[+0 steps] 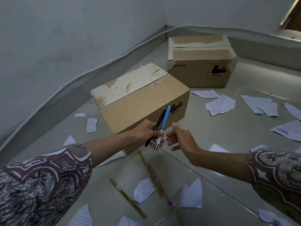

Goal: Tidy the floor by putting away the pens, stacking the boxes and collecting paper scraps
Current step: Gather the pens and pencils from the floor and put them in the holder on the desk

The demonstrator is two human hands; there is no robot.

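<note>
- Pens on the floor [211,144] at lower centre: a green pen [127,199], a yellow pen [149,172] and a pink pen [160,185], among paper scraps [143,190].
- Left hand [146,132], mid-frame, fingers curled round a black pen [160,121] and a blue pen [165,121], tips pointing up.
- Right hand [180,137] just beside it, fingers loosely curled, holding nothing.
- Near box [140,101] behind the hands, closed.
- Far box [200,62], upper right, in the corner.
</note>
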